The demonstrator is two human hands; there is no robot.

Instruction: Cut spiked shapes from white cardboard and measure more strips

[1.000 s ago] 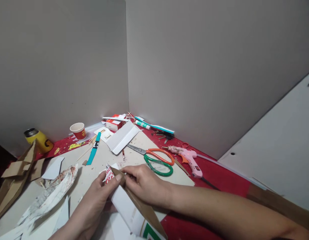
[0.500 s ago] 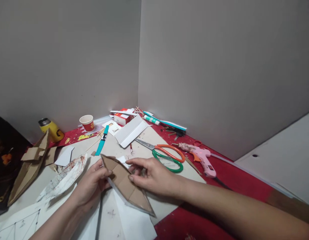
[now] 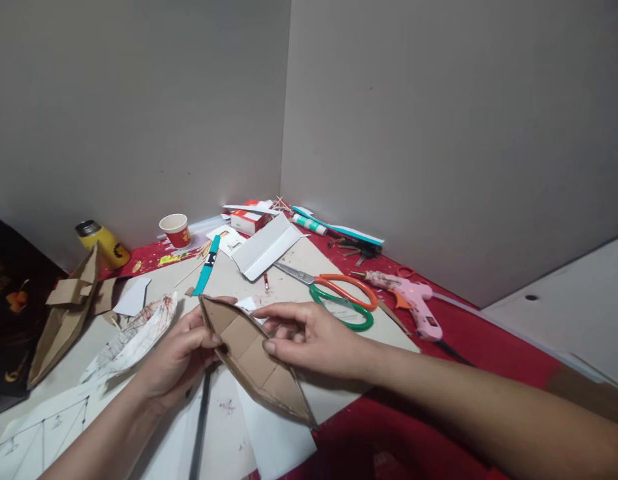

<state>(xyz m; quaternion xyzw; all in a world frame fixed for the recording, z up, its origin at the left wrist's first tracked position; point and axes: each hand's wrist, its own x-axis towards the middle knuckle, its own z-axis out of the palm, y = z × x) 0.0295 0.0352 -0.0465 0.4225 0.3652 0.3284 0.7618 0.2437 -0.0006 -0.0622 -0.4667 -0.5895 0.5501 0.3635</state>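
A small cardboard boat [image 3: 256, 357], pointed at both ends with low raised sides, is held up in front of me with its hollow side showing. My left hand [image 3: 191, 340] pinches its left side, the thumb over the rim and the other fingers behind. On the opposite side, my right hand [image 3: 309, 337] grips the rim between thumb and fingers. Below the boat lies a white sheet of paper [image 3: 281, 433]. Scissors [image 3: 341, 293] with one orange and one green handle rest just beyond my right hand.
A pink glue gun [image 3: 413, 303] lies at the right on the red cloth [image 3: 469, 340]. Farther left are a larger cardboard boat [image 3: 63, 327], a stained paper boat shape [image 3: 139, 340], a yellow bottle [image 3: 106, 247] and a paper cup [image 3: 175, 231]. A folded white card [image 3: 269, 247] lies at the back.
The boat has tilted, so more of its hollow inside faces me. Both hands keep their hold on its sides. The whole view has shifted slightly.
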